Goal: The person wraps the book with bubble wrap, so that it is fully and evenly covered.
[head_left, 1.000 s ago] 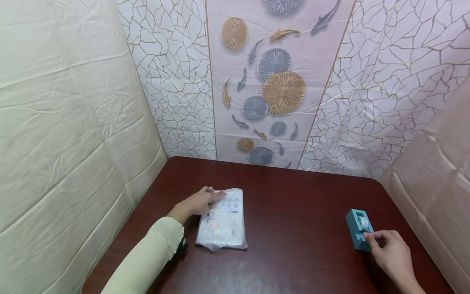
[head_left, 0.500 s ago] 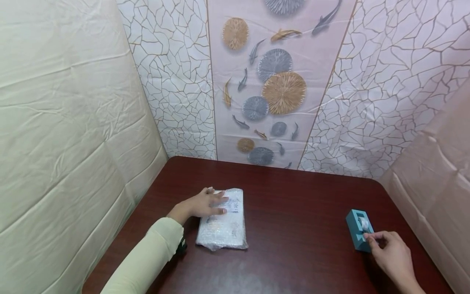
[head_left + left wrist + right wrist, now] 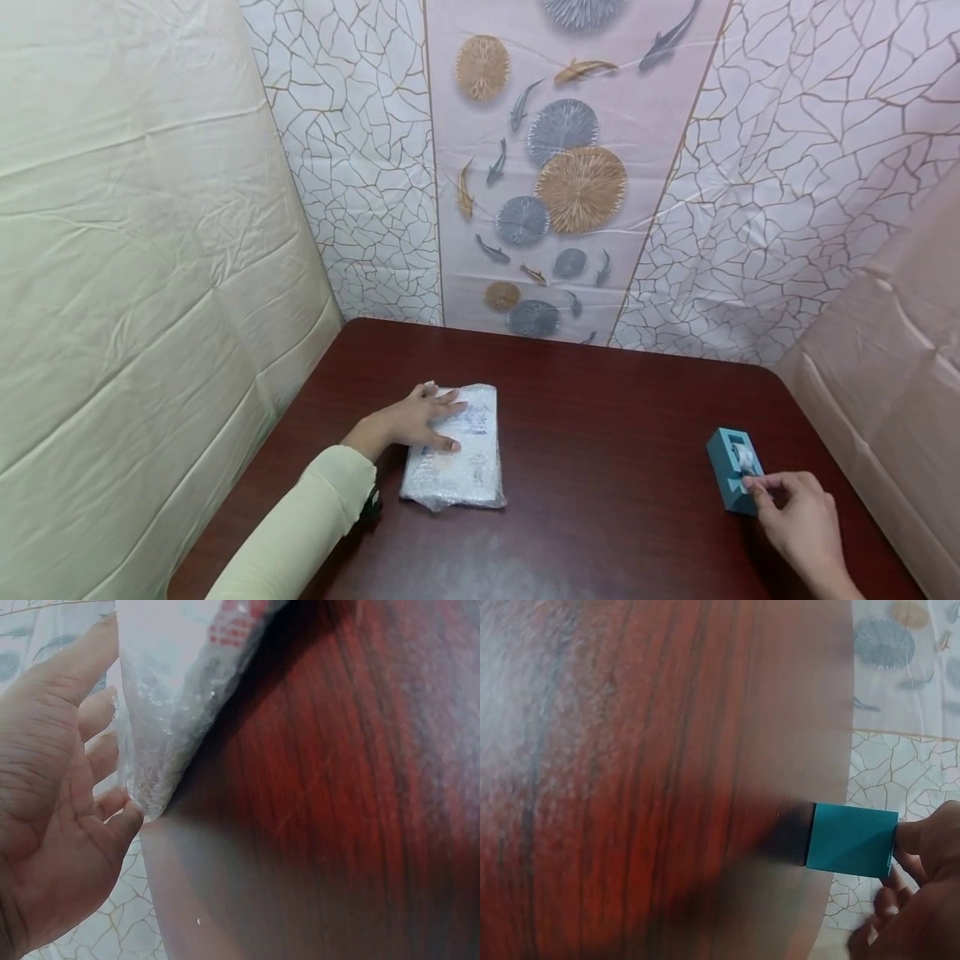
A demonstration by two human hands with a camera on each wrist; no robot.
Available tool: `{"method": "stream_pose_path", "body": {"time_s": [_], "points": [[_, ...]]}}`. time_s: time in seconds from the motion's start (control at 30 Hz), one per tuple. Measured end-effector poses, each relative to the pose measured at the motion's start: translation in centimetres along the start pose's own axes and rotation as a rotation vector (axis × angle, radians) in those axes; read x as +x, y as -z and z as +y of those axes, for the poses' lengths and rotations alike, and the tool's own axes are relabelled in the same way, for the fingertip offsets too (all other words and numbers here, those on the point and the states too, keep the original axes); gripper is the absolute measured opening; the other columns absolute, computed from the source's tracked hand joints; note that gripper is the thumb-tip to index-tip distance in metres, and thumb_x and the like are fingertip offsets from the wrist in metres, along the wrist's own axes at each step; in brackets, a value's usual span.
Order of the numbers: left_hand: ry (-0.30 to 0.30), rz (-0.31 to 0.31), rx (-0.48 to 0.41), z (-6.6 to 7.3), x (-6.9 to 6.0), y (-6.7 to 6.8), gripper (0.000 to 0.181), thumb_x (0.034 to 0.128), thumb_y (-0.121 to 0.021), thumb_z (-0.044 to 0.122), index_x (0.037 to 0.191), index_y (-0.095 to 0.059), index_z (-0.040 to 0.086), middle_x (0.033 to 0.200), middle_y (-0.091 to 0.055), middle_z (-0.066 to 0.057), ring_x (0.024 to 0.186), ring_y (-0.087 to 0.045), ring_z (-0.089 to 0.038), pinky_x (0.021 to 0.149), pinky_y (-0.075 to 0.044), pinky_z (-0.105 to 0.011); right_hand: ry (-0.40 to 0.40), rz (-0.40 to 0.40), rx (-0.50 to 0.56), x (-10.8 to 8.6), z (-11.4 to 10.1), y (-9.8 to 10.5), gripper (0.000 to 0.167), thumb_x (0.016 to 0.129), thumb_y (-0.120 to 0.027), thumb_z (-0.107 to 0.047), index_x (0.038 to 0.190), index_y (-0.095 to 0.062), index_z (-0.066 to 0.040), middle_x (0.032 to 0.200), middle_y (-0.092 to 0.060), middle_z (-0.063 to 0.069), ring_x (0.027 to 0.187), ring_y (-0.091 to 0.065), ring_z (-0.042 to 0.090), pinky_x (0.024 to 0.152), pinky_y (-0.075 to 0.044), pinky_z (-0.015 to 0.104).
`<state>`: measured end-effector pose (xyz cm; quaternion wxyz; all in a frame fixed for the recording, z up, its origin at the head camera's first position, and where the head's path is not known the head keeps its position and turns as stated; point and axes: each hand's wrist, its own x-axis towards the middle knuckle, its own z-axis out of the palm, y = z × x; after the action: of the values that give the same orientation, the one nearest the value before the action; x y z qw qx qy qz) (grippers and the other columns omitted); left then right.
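Observation:
A flat, book-like rectangular packet (image 3: 472, 471) in bubble wrap lies left of the table's middle. My left hand (image 3: 412, 421) rests on its upper left part, fingers spread. In the left wrist view, the fingers of my left hand (image 3: 56, 795) lie along the edge of the wrapped packet (image 3: 161, 682). On the right stands a teal tape dispenser (image 3: 726, 475) with a roll of clear tape (image 3: 743, 456) inside. Thumb and forefinger of my right hand (image 3: 804, 518) pinch at the dispenser's near end, where the tape comes off. The right wrist view shows only the dispenser's teal end face (image 3: 853, 840); the tape is hidden there.
A dark red-brown wooden table (image 3: 600, 475) carries both things, with a wide stretch of its surface between them. Cream cloth (image 3: 150, 292) hangs along the left side, patterned cloth (image 3: 525, 275) behind. A small dark object (image 3: 371, 507) shows beneath the left sleeve.
My left hand's fingers have spread over the packet, and its thumb has slid towards me. The right hand has stayed at the dispenser.

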<state>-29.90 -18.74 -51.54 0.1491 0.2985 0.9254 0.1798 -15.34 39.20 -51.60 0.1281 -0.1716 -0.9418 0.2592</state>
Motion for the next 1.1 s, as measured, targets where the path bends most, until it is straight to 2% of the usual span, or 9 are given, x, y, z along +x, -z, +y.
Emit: {"method": "stream_pose_path", "body": {"time_s": [0.13, 0.23, 0.3, 0.37, 0.47, 0.6, 0.87, 0.97, 1.1], "points": [[0.007, -0.004, -0.003, 0.1, 0.1, 0.0, 0.09, 0.098, -0.075, 0.065, 0.172, -0.041, 0.028, 0.186, -0.022, -0.002, 0.171, -0.005, -0.053, 0.131, -0.023, -0.077, 0.099, 0.071, 0.007, -0.4, 0.0, -0.1, 0.024, 0.104, -0.075, -0.011, 0.102, -0.073, 0.013, 0.116, -0.058, 0.031, 0.105, -0.056, 0.047, 0.08, -0.039, 0.043], [0.009, -0.006, -0.005, 0.0, 0.2, -0.1, 0.09, 0.0979, -0.075, 0.065, 0.173, -0.041, 0.029, 0.186, -0.022, -0.002, 0.171, -0.004, -0.053, 0.131, -0.023, -0.077, 0.183, 0.165, 0.011, -0.8, 0.1, -0.3, 0.018, 0.099, -0.079, -0.007, 0.092, -0.073, 0.009, 0.103, -0.063, 0.025, 0.088, -0.06, 0.035, 0.071, -0.037, 0.029], [0.011, -0.007, -0.007, 0.0, 0.2, -0.1, 0.09, 0.0977, -0.075, 0.065, 0.173, -0.04, 0.028, 0.186, -0.022, -0.002, 0.171, -0.004, -0.053, 0.13, -0.023, -0.078, 0.197, 0.196, 0.015, -0.9, 0.1, -0.3, 0.016, 0.098, -0.08, -0.006, 0.09, -0.073, 0.006, 0.097, -0.066, 0.021, 0.079, -0.058, 0.024, 0.065, -0.035, 0.024], [0.016, -0.008, -0.008, -0.1, 0.2, -0.2, 0.091, 0.0974, -0.076, 0.065, 0.173, -0.04, 0.028, 0.186, -0.022, -0.002, 0.171, -0.004, -0.052, 0.13, -0.024, -0.078, 0.159, 0.179, 0.024, -1.0, 0.0, -0.3, 0.016, 0.1, -0.078, -0.008, 0.094, -0.072, 0.006, 0.092, -0.067, 0.018, 0.072, -0.052, 0.014, 0.06, -0.035, 0.021], [0.025, -0.009, -0.014, -0.1, 0.2, -0.2, 0.091, 0.0971, -0.076, 0.065, 0.173, -0.04, 0.029, 0.186, -0.021, -0.001, 0.172, -0.004, -0.051, 0.13, -0.024, -0.077, 0.043, 0.098, 0.062, -0.9, -0.3, -0.3, 0.019, 0.106, -0.073, -0.013, 0.107, -0.07, 0.006, 0.086, -0.073, 0.015, 0.064, -0.054, 0.003, 0.055, -0.041, 0.02], [0.027, -0.01, -0.023, 0.0, 0.2, -0.1, 0.091, 0.0972, -0.076, 0.065, 0.173, -0.04, 0.03, 0.186, -0.021, 0.0, 0.172, -0.003, -0.051, 0.131, -0.024, -0.077, -0.103, 0.007, 0.136, -0.8, -0.6, -0.2, 0.025, 0.111, -0.064, -0.015, 0.12, -0.064, 0.008, 0.082, -0.077, 0.016, 0.059, -0.063, 0.002, 0.052, -0.05, 0.022], [0.03, -0.011, -0.031, -0.1, 0.2, -0.2, 0.091, 0.097, -0.076, 0.065, 0.173, -0.04, 0.029, 0.187, -0.021, -0.001, 0.172, -0.002, -0.051, 0.13, -0.025, -0.078, -0.267, -0.093, 0.311, -0.3, -0.6, -0.2, 0.03, 0.112, -0.055, -0.011, 0.131, -0.057, 0.012, 0.113, -0.079, 0.03, 0.066, -0.07, 0.001, 0.06, -0.062, 0.026], [0.028, -0.011, -0.035, -0.1, 0.2, -0.3, 0.091, 0.0973, -0.076, 0.064, 0.173, -0.04, 0.029, 0.187, -0.02, -0.001, 0.172, -0.002, -0.051, 0.13, -0.025, -0.078, -0.319, -0.126, 0.391, 0.0, -0.4, -0.2, 0.029, 0.113, -0.053, -0.009, 0.132, -0.055, 0.013, 0.114, -0.08, 0.027, 0.069, -0.072, 0.002, 0.065, -0.064, 0.028], [0.028, -0.007, -0.034, -0.1, 0.2, -0.2, 0.09, 0.0976, -0.076, 0.065, 0.173, -0.04, 0.03, 0.187, -0.02, -0.001, 0.172, -0.002, -0.05, 0.13, -0.025, -0.078, -0.352, -0.144, 0.473, 0.3, -0.2, -0.1, 0.026, 0.114, -0.051, -0.009, 0.13, -0.054, 0.011, 0.103, -0.081, 0.01, 0.074, -0.073, 0.002, 0.071, -0.066, 0.028]]}}
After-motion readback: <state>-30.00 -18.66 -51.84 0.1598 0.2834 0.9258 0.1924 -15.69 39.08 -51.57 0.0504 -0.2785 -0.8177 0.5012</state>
